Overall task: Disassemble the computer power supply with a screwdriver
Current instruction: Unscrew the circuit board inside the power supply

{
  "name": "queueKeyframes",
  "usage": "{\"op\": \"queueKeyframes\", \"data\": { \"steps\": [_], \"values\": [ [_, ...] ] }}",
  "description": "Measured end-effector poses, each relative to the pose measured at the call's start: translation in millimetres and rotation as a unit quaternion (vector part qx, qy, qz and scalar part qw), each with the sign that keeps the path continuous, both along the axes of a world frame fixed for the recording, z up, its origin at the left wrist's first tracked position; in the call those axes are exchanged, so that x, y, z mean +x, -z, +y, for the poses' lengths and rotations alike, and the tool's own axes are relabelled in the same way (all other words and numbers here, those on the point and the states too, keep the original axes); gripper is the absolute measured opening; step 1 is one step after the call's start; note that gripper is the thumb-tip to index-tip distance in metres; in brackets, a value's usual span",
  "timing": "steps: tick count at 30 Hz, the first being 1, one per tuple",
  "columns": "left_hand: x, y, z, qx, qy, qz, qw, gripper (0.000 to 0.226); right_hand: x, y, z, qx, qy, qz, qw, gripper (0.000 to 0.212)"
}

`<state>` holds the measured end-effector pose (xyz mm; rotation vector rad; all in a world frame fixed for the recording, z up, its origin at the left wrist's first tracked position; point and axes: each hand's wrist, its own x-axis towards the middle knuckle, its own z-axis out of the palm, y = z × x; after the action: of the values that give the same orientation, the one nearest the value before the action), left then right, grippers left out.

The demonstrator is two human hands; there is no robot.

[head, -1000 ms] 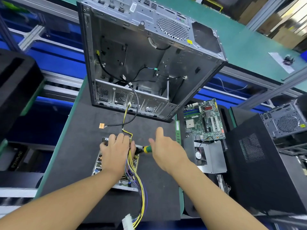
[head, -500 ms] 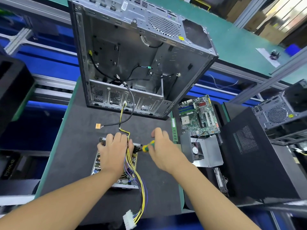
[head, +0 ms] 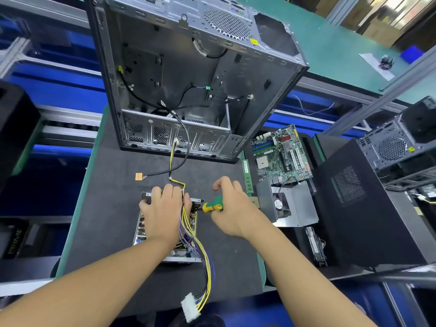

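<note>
1. Left hand (head: 165,210): palm down, fingers curled over the far edge of the power supply (head: 141,228), thumb against its right side.
2. Right hand (head: 232,208): back of the hand up, fingers wrapped round the screwdriver (head: 212,206) handle, one digit raised clear.
3. Forearms: bare, entering from the lower edge and converging toward the hands.

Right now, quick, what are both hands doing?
Left hand: grips the power supply.
Right hand: holds the screwdriver.
</note>
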<state>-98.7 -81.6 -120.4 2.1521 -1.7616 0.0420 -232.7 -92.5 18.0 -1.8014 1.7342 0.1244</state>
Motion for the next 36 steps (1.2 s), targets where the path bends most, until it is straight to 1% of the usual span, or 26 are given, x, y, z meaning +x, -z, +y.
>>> {"op": "queueKeyframes", "data": {
  "steps": [1, 3, 5, 7, 8, 9, 10, 12, 13, 15, 18, 22, 24, 26, 29, 31, 33, 36],
  "values": [
    [0.0, 0.2, 0.2, 0.003, 0.000, -0.001, 1.000, 0.031, 0.3, 0.2, -0.4, 0.014, 0.016, -0.012, 1.000, 0.035],
    [0.2, 0.0, -0.1, 0.007, -0.002, -0.002, 1.000, 0.031, 3.2, 2.6, 0.3, 0.000, 0.044, -0.001, 0.999, 0.034],
    [0.1, -0.4, -0.4, 0.008, -0.001, -0.003, 1.000, 0.032, 5.6, 4.4, 1.2, -0.044, 0.035, 0.061, 0.997, 0.037],
    [-0.2, -1.1, 0.6, 0.008, -0.001, -0.011, 1.000, 0.032, 6.0, 5.0, 2.6, -0.095, -0.011, 0.112, 0.989, 0.032],
    [-0.2, -1.6, 0.5, 0.005, -0.001, -0.012, 1.000, 0.032, 5.4, 4.2, 2.8, -0.106, -0.030, 0.111, 0.988, 0.027],
    [-0.3, -1.7, 0.3, 0.003, 0.000, -0.011, 1.000, 0.032, 4.1, 2.7, 2.5, -0.098, -0.038, 0.091, 0.990, 0.021],
    [-0.4, -1.2, 0.1, 0.002, 0.001, -0.009, 1.000, 0.031, 2.4, 1.6, 1.7, -0.073, -0.038, 0.062, 0.995, 0.020],
    [-0.6, 0.2, -0.1, 0.000, 0.003, -0.005, 1.000, 0.031, -1.9, 0.1, 0.6, -0.004, -0.028, 0.013, 1.000, 0.035],
    [-0.8, 0.4, -0.2, -0.002, 0.005, -0.002, 1.000, 0.031, -3.4, 0.1, 1.3, 0.016, -0.017, -0.004, 1.000, 0.038],
    [-1.2, -0.3, -0.2, -0.002, 0.004, 0.002, 1.000, 0.031, -3.3, 2.1, 4.8, 0.005, 0.016, -0.009, 1.000, 0.035],
    [-1.2, -0.9, -0.1, 0.003, 0.006, 0.010, 1.000, 0.032, -4.8, 6.0, 5.0, -0.041, 0.046, 0.033, 0.998, 0.039],
    [-1.4, -1.9, 0.8, -0.002, 0.005, 0.019, 1.000, 0.034, -10.7, 6.5, 3.2, -0.057, 0.018, 0.001, 0.998, 0.019],
    [-1.7, -1.4, 0.5, -0.003, 0.006, 0.021, 1.000, 0.035, -15.0, 7.5, 2.0, -0.039, 0.016, -0.015, 0.999, 0.025],
    [-1.4, -0.6, 0.1, 0.001, 0.007, 0.020, 1.000, 0.035, -16.3, 9.1, 2.6, -0.033, 0.023, -0.019, 0.999, 0.028],
    [-1.3, -0.5, -0.3, 0.010, 0.003, 0.016, 1.000, 0.034, -15.0, 13.2, 5.4, -0.056, 0.033, 0.005, 0.998, 0.030],
    [-1.7, -0.6, -0.4, 0.006, 0.000, 0.011, 1.000, 0.032, -15.0, 14.2, 7.3, -0.077, 0.022, 0.013, 0.997, 0.026],
    [-1.9, -1.0, -0.2, 0.004, 0.000, 0.006, 1.000, 0.031, -17.3, 14.1, 7.3, -0.081, -0.003, 0.002, 0.997, 0.021],
    [-1.7, 0.7, -0.6, 0.006, 0.001, 0.006, 1.000, 0.029, -19.6, 13.1, 5.3, -0.057, -0.017, -0.018, 0.998, 0.035]
  ]
}}
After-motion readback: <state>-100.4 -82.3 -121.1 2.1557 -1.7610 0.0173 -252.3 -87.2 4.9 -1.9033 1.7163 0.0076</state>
